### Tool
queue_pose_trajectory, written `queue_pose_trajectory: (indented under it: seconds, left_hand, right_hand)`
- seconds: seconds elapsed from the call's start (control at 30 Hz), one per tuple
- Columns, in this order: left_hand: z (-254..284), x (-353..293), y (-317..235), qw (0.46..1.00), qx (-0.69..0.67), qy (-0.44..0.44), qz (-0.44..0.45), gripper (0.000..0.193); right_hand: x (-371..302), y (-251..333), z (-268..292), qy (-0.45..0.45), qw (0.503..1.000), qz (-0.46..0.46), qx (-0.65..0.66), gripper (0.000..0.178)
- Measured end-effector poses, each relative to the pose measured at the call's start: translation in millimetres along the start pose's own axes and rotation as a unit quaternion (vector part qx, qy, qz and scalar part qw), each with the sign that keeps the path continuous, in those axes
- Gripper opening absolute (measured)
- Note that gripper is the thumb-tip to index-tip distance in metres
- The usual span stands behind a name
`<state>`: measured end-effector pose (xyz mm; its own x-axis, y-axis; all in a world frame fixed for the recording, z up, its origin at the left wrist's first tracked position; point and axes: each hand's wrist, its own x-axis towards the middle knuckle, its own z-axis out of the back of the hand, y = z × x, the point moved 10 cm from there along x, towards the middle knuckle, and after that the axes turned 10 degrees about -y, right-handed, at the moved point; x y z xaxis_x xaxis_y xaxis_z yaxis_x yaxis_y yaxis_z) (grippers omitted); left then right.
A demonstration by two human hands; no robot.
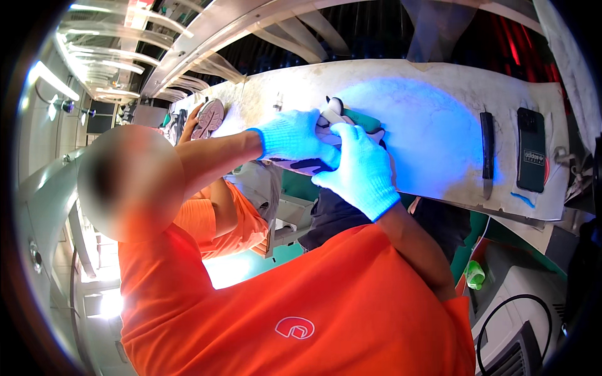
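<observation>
A sneaker (304, 165) in white and dark tones is held between both my hands at the near edge of the worktable. My left hand (295, 136), in a knit glove that looks blue-white under the light, wraps its left side. My right hand (362, 168), gloved alike, grips it from the right, thumb and fingers closed on the upper near my left fingers. A green piece (364, 121), possibly a shoe last, shows at the sneaker's far side beside its pale tongue and collar. The gloves hide most of the shoe.
Blue-violet light covers part of the worktable (433, 178). To the right lie a dark-handled knife (487, 147), a black phone (531, 150) and a blue strip (522, 200). A co-worker in orange at left holds another shoe (209, 119). A metal machine frame (207, 37) runs behind.
</observation>
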<state>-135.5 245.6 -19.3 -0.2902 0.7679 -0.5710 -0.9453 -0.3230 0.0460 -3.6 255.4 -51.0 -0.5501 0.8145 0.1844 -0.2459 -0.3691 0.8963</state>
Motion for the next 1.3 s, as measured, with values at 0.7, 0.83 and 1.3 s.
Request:
queue_pose_trajectory:
  seconds: [0.7, 0.83, 1.3]
  left_hand:
    - [35.2, -110.8, 1.2, 0.738, -0.585, -0.254, -0.219, 0.071]
    - [61.3, -111.6, -30.0, 0.801, -0.489, -0.259, -0.229, 0.08]
    - [-159.8, -96.7, -77.6, 0.427, -0.901, -0.052, -0.058, 0.069]
  right_hand:
    - [-109.2, -65.5, 67.9, -0.179, 0.939, -0.177, 0.233, 0.099]
    - [-121.1, -65.1, 75.0, -0.224, 0.89, -0.259, 0.302, 0.085]
    - [-139.3, -61.8, 60.1, -0.23, 0.858, -0.258, 0.379, 0.051]
